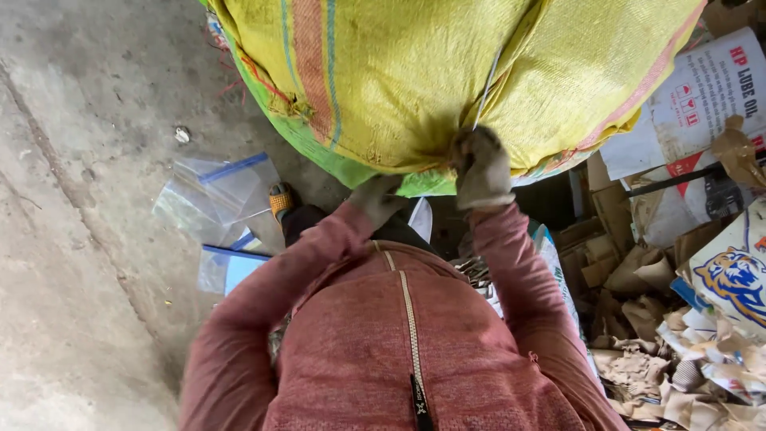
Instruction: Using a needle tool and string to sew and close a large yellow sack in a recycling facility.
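A big stuffed yellow woven sack [399, 72] with orange and blue stripes and a green edge fills the top middle of the head view. My right hand [481, 168], in a dirty grey glove, is clenched on the sack's lower edge, by a thin white cord [487, 84] that runs up across the fabric. My left hand [375, 199], gloved too, presses against the sack's underside a little lower and to the left. Whether its fingers grip the fabric is hidden. Both arms wear pink-red sleeves.
Clear plastic zip bags [219, 191] with blue strips lie on the concrete floor at left. A heap of torn cardboard and paper scraps [678, 319] fills the right side. My foot in a sandal [281, 201] stands beneath the sack.
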